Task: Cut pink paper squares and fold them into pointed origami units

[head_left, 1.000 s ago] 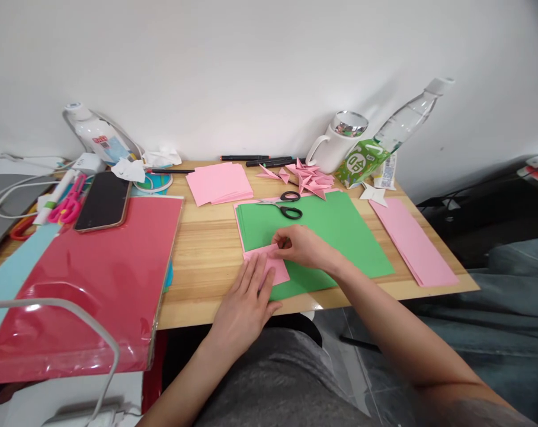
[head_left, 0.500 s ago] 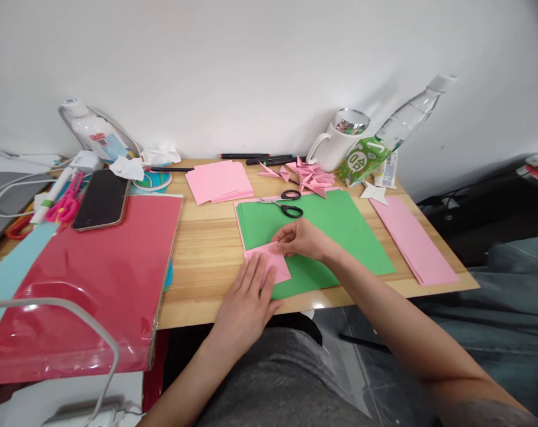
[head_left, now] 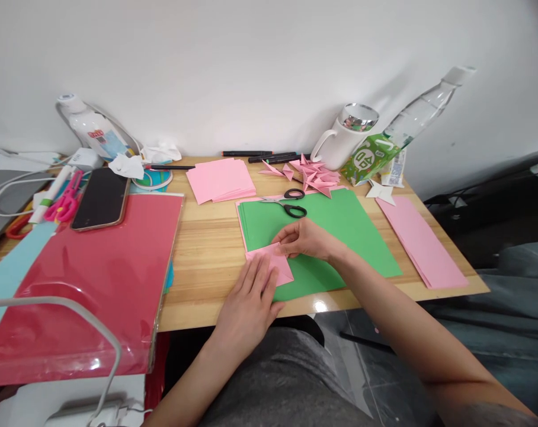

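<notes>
A small folded piece of pink paper point(head_left: 283, 273) lies on the near left corner of the stacked green paper point(head_left: 362, 249), with crease lines on its face. My left hand point(head_left: 245, 302) rests flat over its left part, fingers stretched out. At the paper's upper edge, my right hand point(head_left: 308, 238) pinches with thumb and curled fingers; the fingertips partly cover that edge. Beyond the right hand, black-handled scissors point(head_left: 283, 204) lie on the green sheets. A stack of pink squares point(head_left: 221, 179) sits farther back, left of several pointed folded pink pieces point(head_left: 316, 177).
Red sheets in a plastic sleeve point(head_left: 113, 284) lie at left, under a phone point(head_left: 101, 198) and near pink scissors point(head_left: 64, 204). Along the wall stand a white mug point(head_left: 340, 142), a green carton point(head_left: 369, 160) and a bottle point(head_left: 422, 112). Pink strips point(head_left: 422, 243) lie at right.
My right hand has shifted slightly along the paper's upper edge, and creases on the paper show more clearly. My left hand stays pressed flat. The view has turned a little.
</notes>
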{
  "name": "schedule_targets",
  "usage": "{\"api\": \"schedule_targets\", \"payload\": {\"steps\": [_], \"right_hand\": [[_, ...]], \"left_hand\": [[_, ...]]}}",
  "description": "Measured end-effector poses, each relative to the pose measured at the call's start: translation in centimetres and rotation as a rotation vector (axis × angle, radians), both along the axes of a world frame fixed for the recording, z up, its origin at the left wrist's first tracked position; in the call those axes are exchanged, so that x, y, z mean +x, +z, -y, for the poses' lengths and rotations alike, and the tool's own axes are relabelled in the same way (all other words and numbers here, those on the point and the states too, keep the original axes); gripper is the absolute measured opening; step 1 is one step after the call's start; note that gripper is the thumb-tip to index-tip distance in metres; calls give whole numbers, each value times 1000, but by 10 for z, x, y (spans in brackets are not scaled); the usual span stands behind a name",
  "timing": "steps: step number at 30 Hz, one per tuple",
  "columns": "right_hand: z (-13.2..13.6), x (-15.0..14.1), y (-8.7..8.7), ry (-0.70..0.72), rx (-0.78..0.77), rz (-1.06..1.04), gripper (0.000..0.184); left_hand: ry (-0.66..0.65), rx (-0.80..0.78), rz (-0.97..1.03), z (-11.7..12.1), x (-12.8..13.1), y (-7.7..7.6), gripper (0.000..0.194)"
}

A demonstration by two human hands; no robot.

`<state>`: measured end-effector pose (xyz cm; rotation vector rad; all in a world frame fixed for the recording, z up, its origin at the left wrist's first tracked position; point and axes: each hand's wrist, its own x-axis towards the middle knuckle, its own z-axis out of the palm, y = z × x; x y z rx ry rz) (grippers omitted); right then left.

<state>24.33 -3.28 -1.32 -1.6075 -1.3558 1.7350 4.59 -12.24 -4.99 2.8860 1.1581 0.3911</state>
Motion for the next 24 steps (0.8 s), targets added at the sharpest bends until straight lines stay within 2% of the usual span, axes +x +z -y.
{"api": "schedule_targets", "payload": {"steps": [5, 15, 22, 24], "right_hand": [[-1, 1, -3, -53, -9, -38, 35], [1, 7, -9, 2, 60, -80, 37], [4, 2, -9, -37, 77, -65, 16], [8, -1, -10, -42, 138, -5, 13]], "left_hand": [[-5, -6, 12, -1, 0, 1, 51], [-1, -42, 20, 0, -1, -1, 50], [3, -62, 45, -1, -2, -1, 50], [6, -72, 37, -1, -2, 1, 50]]}}
